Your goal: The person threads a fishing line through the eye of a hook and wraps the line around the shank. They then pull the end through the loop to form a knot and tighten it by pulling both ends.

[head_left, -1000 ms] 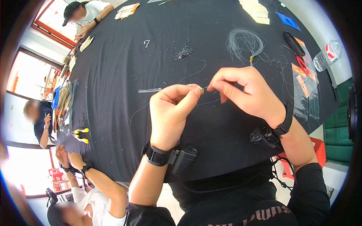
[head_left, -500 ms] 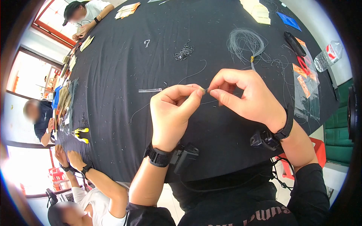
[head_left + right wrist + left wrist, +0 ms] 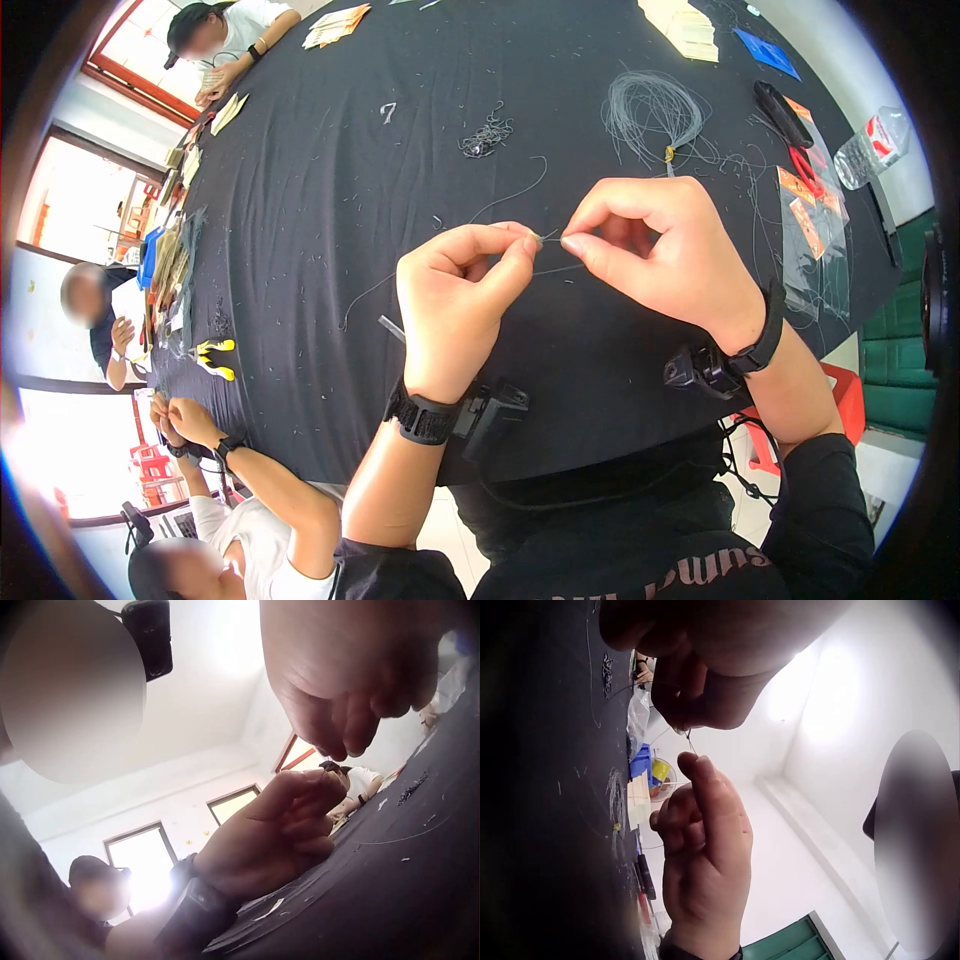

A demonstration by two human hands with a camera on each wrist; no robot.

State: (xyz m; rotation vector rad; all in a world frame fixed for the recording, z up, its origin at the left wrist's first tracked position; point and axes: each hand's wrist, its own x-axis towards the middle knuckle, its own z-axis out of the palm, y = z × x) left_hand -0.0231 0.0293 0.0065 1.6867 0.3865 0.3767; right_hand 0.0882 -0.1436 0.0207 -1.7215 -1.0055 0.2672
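Observation:
My left hand (image 3: 450, 300) pinches thin fishing line (image 3: 552, 239) between thumb and forefinger; a small dark piece, mostly hidden, shows at those fingertips. Just to the right, my right hand (image 3: 668, 255) pinches the same line, which spans the short gap between the hands. In the left wrist view the line (image 3: 692, 744) runs from one hand's fingertips to the other's. A longer strand (image 3: 520, 195) loops over the cloth behind the left hand, near a single small hook (image 3: 437, 222). Beyond lies a tangled pile of fish hooks (image 3: 487, 137).
On the black-clothed table (image 3: 300, 330) lie a coil of line (image 3: 645, 120), yellow-handled pliers (image 3: 214, 360), a clear strip (image 3: 391, 328) by my left wrist, plastic packets (image 3: 808, 235) and paper cards (image 3: 680, 28). A water bottle (image 3: 872, 148) is at right; other people sit along the left.
My right hand has drawn slightly right, widening the gap and straightening the line. The clear strip has shifted from beside the left fingers toward the left wrist. The left hand stays almost still.

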